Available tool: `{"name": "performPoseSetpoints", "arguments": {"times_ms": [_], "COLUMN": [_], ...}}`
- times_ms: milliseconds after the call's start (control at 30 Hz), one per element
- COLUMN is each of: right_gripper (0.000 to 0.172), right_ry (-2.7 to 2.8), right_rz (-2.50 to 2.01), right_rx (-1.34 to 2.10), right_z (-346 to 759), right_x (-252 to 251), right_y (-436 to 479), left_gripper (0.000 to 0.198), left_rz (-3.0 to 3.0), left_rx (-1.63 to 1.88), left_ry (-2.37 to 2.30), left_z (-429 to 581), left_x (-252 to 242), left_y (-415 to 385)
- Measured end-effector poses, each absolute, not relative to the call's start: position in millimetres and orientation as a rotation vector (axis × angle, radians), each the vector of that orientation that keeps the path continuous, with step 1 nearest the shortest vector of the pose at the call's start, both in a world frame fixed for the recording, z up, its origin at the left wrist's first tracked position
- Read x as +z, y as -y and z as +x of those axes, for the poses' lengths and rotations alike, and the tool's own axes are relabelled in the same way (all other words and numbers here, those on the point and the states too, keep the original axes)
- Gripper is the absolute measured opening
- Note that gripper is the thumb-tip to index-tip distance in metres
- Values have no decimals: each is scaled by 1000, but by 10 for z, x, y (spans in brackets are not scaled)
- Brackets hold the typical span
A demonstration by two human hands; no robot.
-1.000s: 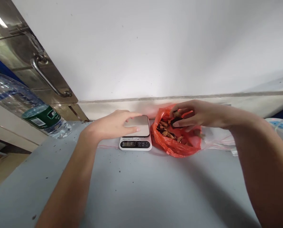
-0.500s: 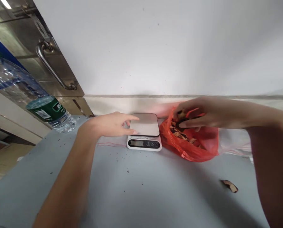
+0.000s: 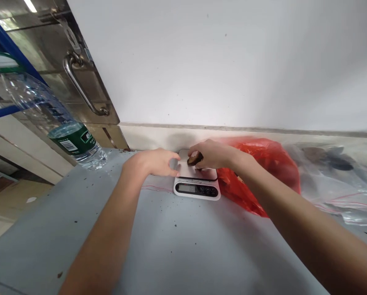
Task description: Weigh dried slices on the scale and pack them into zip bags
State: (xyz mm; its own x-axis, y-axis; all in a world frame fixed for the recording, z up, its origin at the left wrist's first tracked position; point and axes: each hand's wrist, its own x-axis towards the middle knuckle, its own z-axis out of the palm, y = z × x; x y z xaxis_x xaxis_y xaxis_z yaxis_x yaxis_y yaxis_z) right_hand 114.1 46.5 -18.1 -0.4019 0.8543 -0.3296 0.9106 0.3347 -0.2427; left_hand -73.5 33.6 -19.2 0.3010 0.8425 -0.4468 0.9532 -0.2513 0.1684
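Observation:
A white kitchen scale (image 3: 197, 197) with a pale weighing plate (image 3: 183, 170) stands by the wall; its small display is lit. My right hand (image 3: 212, 155) is over the plate, thumb and fingers pinching a dried brown slice (image 3: 196, 158). Whether the slice touches the plate I cannot tell. At the plate's left edge is my left hand (image 3: 158, 162), thumb and fingers apart with nothing between them. Just right of the scale lies a red plastic bag (image 3: 272, 157), partly hidden by my right forearm. Little of its contents shows.
A large water bottle (image 3: 74, 141) with a green label stands on the left of the grey table (image 3: 158, 254). Clear zip bags (image 3: 340, 184), one with dark pieces, lie at the right. Dark crumbs dot the tabletop. The white wall (image 3: 220, 73) rises behind the scale.
My right hand has come out of the red bag and moved left over the scale, with a dried slice in its fingers. My left hand remains beside the plate. The view has shifted slightly.

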Motion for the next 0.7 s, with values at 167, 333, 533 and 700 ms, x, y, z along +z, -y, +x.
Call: {"name": "performPoseSetpoints", "arguments": {"times_ms": [167,333,533,700], "right_gripper": [36,36,34,32], "right_ry": [-2463,-2514,-2860,-2803], "right_rz": [1693,1847,1808,1556], "right_rx": [-600,-776,-1057,-1328], "right_z": [1223,1392,1773,2398], "right_x": [-167,-221,-98,17], "right_y": [-448,-392,-132,90], "left_gripper": [71,67,25,25], "left_rz": [2098,2094,2369,2629], "left_rx": [-460,-423,23,602], "left_ry": [-1658,-1682,-1551,-1186], "left_z": [-693,-631,-423,-49], "left_x": [-191,-186,-220,-298], "left_y": [-334,-309,-262,-177]}}
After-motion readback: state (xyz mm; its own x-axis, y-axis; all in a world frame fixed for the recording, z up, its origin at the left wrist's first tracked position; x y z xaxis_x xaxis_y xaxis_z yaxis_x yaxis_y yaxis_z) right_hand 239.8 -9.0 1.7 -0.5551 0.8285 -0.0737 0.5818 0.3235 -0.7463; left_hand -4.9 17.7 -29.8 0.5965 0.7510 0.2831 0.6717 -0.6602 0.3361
